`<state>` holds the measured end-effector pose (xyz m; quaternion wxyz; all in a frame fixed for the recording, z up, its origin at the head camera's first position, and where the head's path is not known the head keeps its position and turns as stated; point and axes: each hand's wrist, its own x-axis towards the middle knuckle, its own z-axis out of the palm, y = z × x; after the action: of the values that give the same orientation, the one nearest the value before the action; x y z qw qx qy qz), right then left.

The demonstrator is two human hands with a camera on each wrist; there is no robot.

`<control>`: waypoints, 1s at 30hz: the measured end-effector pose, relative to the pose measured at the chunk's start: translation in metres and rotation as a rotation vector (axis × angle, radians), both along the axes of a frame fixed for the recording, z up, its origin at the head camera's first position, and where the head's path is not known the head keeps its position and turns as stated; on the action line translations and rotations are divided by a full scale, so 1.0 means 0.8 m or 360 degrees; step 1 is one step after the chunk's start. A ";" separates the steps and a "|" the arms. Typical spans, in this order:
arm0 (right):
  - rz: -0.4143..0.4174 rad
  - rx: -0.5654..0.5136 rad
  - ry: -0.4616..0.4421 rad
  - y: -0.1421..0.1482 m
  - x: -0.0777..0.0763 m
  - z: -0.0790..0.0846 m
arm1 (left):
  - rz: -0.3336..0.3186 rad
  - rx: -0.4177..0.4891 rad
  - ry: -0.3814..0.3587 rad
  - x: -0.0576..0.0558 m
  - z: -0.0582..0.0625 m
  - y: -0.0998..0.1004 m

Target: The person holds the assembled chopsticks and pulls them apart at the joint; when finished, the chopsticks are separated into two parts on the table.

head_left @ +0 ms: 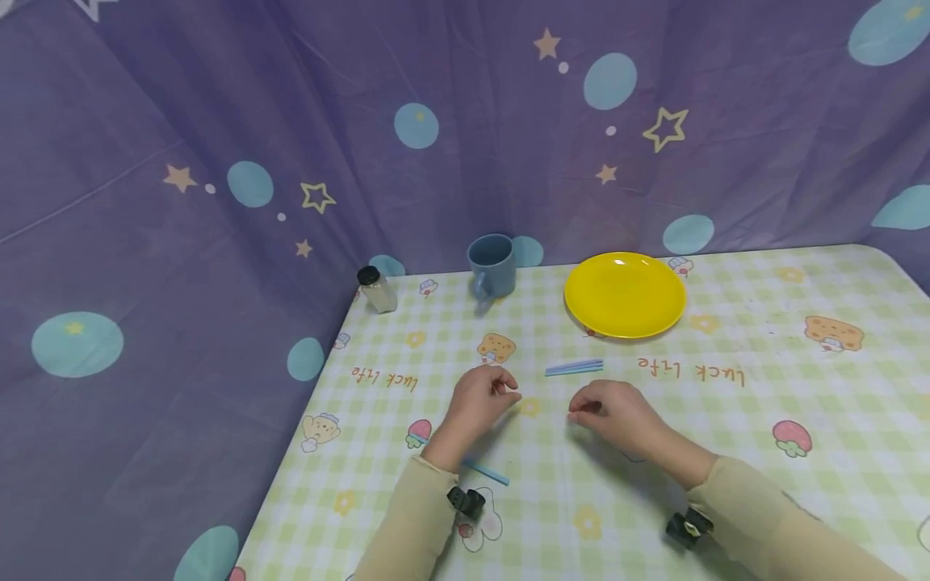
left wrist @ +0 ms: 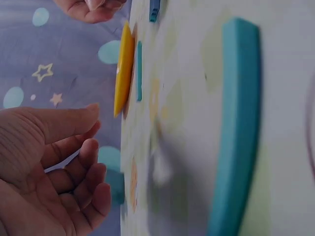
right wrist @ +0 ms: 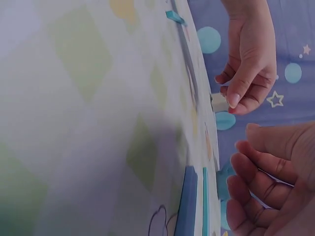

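Both hands hover over the checked tablecloth with nothing in their grasp. My left hand (head_left: 482,399) has loosely bent fingers, thumb apart from the fingertips. Below its wrist lies a light-blue stick (head_left: 488,472), partly hidden by the arm; the left wrist view shows this teal stick (left wrist: 236,123) close up. My right hand (head_left: 616,413) is likewise relaxed, its thumb near the index finger. Just beyond the hands, several thin blue and lilac sticks (head_left: 574,369) lie side by side. A darker blue stick (right wrist: 186,204) lies near my right hand in the right wrist view.
A yellow plate (head_left: 625,294) lies at the back of the table. To its left stands a blue mug (head_left: 494,266), handle toward me. A small black-capped jar (head_left: 378,290) stands at the back left corner. A purple patterned curtain (head_left: 465,186) hangs behind the table.
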<state>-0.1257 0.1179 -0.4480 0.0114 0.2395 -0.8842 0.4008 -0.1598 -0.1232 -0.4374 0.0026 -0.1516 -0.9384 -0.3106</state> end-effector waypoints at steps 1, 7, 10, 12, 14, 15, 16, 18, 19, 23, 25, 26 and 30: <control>0.0014 0.0002 0.0001 -0.002 0.000 -0.001 | -0.0010 -0.0009 0.0001 0.003 0.001 -0.004; 0.0114 -0.0009 0.0013 -0.015 -0.001 -0.005 | -0.0043 -0.0061 -0.0002 0.013 0.002 -0.029; 0.0144 -0.0011 -0.0006 -0.023 0.002 -0.006 | -0.0074 -0.0060 -0.0029 0.018 0.000 -0.042; 0.0157 0.0000 -0.0039 -0.030 0.005 -0.006 | -0.0106 -0.0051 -0.0057 0.022 -0.002 -0.051; 0.0180 0.0009 -0.0079 -0.036 0.007 -0.007 | -0.0143 -0.0027 -0.0085 0.025 -0.005 -0.060; 0.0196 0.0013 -0.0101 -0.039 0.009 -0.007 | -0.0157 -0.0022 -0.0098 0.027 -0.006 -0.065; 0.0215 0.0019 -0.0115 -0.043 0.010 -0.007 | -0.0172 -0.0017 -0.0103 0.029 -0.006 -0.069; 0.0261 0.0019 -0.0142 -0.049 0.012 -0.009 | -0.0195 -0.0004 -0.0103 0.033 -0.007 -0.079; 0.0287 0.0020 -0.0148 -0.052 0.014 -0.009 | -0.0207 -0.0001 -0.0097 0.035 -0.008 -0.083; 0.0363 0.0030 -0.0176 -0.066 0.018 -0.015 | -0.0212 0.0016 -0.0068 0.042 -0.010 -0.098; 0.0390 0.0048 -0.0181 -0.073 0.019 -0.018 | -0.0200 0.0023 -0.0060 0.044 -0.011 -0.105; 0.0400 0.0052 -0.0192 -0.077 0.019 -0.020 | -0.0188 0.0032 -0.0060 0.046 -0.012 -0.108; 0.0439 0.0075 -0.0206 -0.090 0.021 -0.024 | -0.0153 0.0101 -0.0089 0.051 -0.013 -0.121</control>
<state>-0.1087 0.0461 -0.4670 -0.1065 0.3326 -0.8510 0.3923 -0.1190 -0.2202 -0.4481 -0.0338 -0.1875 -0.9194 -0.3442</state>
